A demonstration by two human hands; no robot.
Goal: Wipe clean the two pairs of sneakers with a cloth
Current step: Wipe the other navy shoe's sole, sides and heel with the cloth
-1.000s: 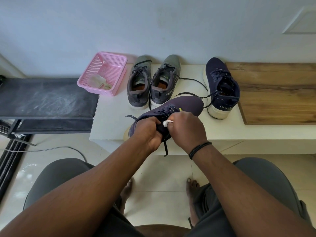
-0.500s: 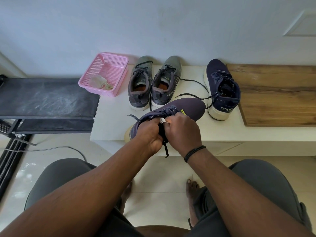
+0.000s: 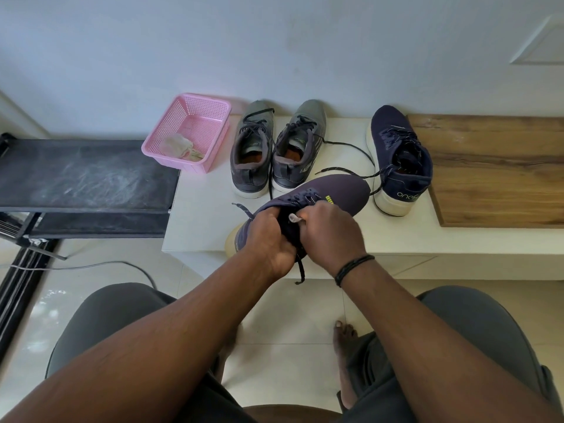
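Four sneakers, one pink basket, two cloths.

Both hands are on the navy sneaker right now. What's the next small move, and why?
Probably keep the left hand gripping the navy sneaker and draw the cloth, pinched in the right hand, along the collar toward the toe. Only a corner of cloth shows at the shoe's opening, and the toe looks untouched by it.

Both forearms are extended forward and converge. The left hand is curled around a shoe. The right hand is closed, a cloth pinched in its fingers.
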